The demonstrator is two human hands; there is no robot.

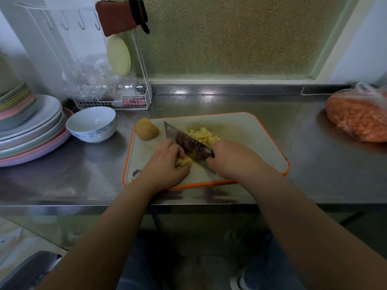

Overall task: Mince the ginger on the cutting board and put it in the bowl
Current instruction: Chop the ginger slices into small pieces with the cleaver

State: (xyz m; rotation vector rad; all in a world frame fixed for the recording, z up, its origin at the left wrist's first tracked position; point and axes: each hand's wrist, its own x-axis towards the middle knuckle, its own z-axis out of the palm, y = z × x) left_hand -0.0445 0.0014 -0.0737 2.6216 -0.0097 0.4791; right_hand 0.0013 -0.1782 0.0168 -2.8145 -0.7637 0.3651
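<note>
Right hand: The right hand (228, 159) gripped the handle of a cleaver (188, 143), fingers wrapped round it, over the near right part of the board (261, 132).
Left hand: The left hand (167, 162) curled round a yellow ginger piece (184, 161) on the board's near middle, pinching it between fingertips and thumb, right against the blade's flat.
Blade: The cleaver stood slanted across the board, its tip toward the far left corner; whether its edge met the ginger could not be told.
Minced pile: Cut ginger (204, 135) lay heaped on the board's middle, just beyond the blade.
Whole knob: An uncut knob (146, 129) sat at the board's far left corner, apart from the pile.
Bowl: The white bowl (92, 124) stood just left of the board, beside stacked plates (31, 130), holding nothing visible.
Step judged: Slicing the held piece; mincing looked roughly midway, with nothing yet moved to the bowl.
Doing it well: Fingertips were best tucked back, knuckles guiding the blade's flat, cuts kept thin and even, the piece fed forward little by little.
Risk: The thumb lay close to the edge as the piece shrank; a slip there seemed the main hazard.
Further off: A bag of orange food (360, 116) rested well right of the board.
</note>
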